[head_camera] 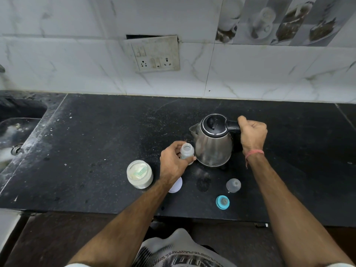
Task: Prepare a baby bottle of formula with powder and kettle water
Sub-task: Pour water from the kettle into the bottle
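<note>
- My left hand (173, 162) curls round the open baby bottle (187, 152), thumb on the side facing the kettle and fingers wrapped behind it; the bottle stands upright on the black stone counter (96, 135), roughly midway between the back wall and the front edge.
- The bottle has no cap and its mouth faces up; its clear wall is too small for me to tell what is inside.
- My right hand (252, 133) is closed in a fist round the black handle of the steel electric kettle (212, 143), thumb on top; a pink thread band (253, 154) sits on that wrist.
- The kettle is just beside the bottle on its right, lid shut, spout pointing left towards the bottle; I cannot tell whether its base rests on the counter or is lifted a little.
- The open jar of formula powder (139, 174) stands left of my left wrist, nearer the front edge, with pale powder and a greenish scoop inside.
- A white lid (176, 185) lies flat on the counter, partly hidden under my left forearm.
- The clear bottle cap (233, 185) lies between my forearms, and the blue ring with the teat (222, 202) lies just in front of it, close to the counter's front edge.
- A sink (17, 132) is set into the counter's left end.
- A switch and socket plate (157, 54) is on the tiled wall behind the counter.
</note>
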A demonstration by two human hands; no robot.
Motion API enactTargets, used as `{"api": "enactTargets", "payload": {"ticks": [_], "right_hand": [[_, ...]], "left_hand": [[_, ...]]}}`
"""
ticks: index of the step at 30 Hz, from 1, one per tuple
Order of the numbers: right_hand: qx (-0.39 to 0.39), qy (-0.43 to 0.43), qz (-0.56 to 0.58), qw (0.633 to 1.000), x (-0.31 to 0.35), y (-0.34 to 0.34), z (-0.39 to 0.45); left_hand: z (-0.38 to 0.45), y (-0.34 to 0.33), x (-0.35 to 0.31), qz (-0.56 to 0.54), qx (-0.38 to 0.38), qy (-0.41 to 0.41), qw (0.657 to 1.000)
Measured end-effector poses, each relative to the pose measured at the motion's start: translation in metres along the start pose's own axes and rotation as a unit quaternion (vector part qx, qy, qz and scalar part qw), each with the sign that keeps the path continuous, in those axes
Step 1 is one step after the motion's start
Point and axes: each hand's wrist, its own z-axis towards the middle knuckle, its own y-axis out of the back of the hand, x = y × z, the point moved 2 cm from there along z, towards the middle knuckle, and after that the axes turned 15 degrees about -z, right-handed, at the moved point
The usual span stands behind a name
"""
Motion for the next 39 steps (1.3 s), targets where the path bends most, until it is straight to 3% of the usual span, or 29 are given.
{"api": "enactTargets", "payload": {"ticks": [13, 22, 27, 33, 39], "right_hand": [[0.040, -0.063, 0.061, 0.995, -0.031, -0.006, 0.008], [0.047, -0.029, 0.062, 0.997, -0.033, -0.001, 0.004], [0.010, -0.008, 0.036, 0.999, -0.034, 0.005, -0.009], [-0.125, 0.028, -0.053, 0.990, -0.049, 0.017, -0.044], [-0.110, 0.035, -0.044, 0.992, -0.062, 0.021, -0.081]], "left_hand": [[-0.014, -0.005, 0.009, 0.004, 0.018, 0.004, 1.000], [-0.027, -0.013, 0.016, 0.018, 0.025, 0.008, 0.999], [-0.035, -0.015, 0.014, 0.025, 0.024, 0.001, 0.999], [-0.045, -0.016, 0.016, 0.027, 0.019, -0.013, 0.999], [-0.052, -0.019, 0.020, 0.014, 0.014, -0.027, 0.999]]}}
